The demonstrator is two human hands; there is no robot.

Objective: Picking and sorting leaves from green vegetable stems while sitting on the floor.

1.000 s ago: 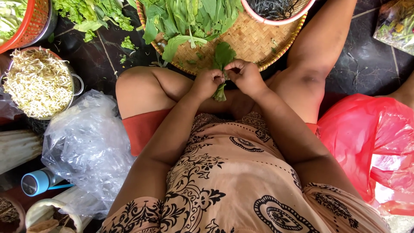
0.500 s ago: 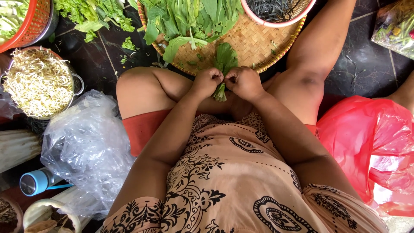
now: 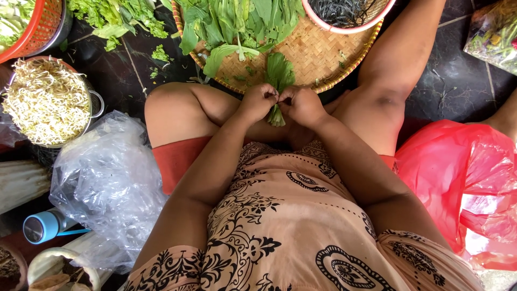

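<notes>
Both hands still pinch leafy sprig point(image 3: 279, 75); sprig tilted slightly more upright.

A crumpled clear plastic bag point(image 3: 107, 183) is seen at lower left, a red plastic bag point(image 3: 463, 188) at right, and a clear packet of vegetables point(image 3: 493, 35) at upper right.

Both hands, left point(image 3: 259, 101) and right point(image 3: 302, 105), fingertips pinched, touching.

Woven bamboo tray point(image 3: 323, 54) — matt, rough; crinkled glossy plastic bag point(image 3: 107, 183); shiny metal colander point(image 3: 94, 108).
</notes>
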